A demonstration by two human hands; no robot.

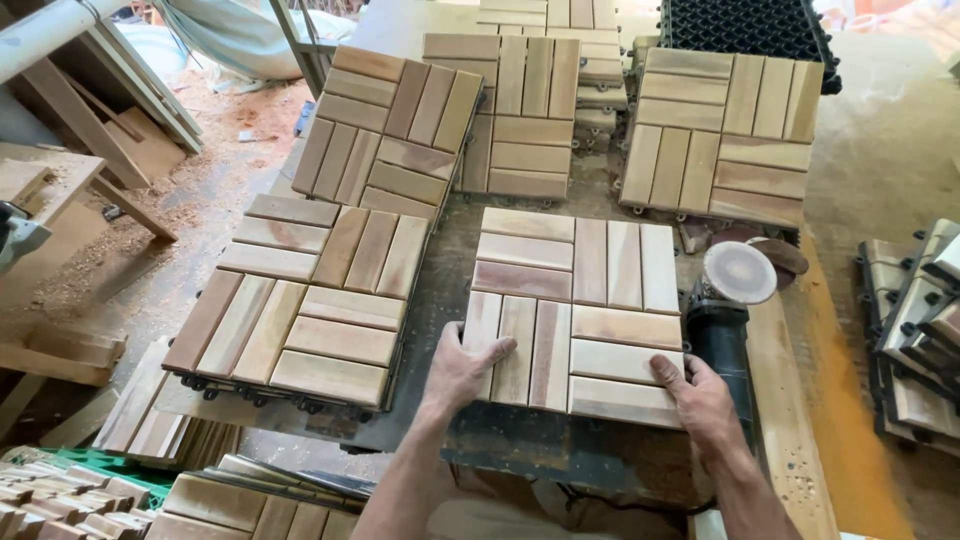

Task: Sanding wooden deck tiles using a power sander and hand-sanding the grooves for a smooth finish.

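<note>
A square wooden deck tile point(575, 305) made of slats in four blocks lies flat on the dark workbench point(445, 270) in front of me. My left hand point(462, 370) grips its near left corner, thumb on top of the slats. My right hand point(700, 395) holds its near right corner, fingers over the edge. A disc sander point(735, 285) with a round pad facing up lies just right of the tile, close to my right hand.
More wooden tiles surround it: one at the left point(300, 300), one tilted at the back left point(385, 130), one behind point(520, 115), one back right point(720, 135). Black plastic grid bases point(745, 28) sit at the far back. Stacked tiles point(920, 330) stand at the right; sawdust covers the floor on the left.
</note>
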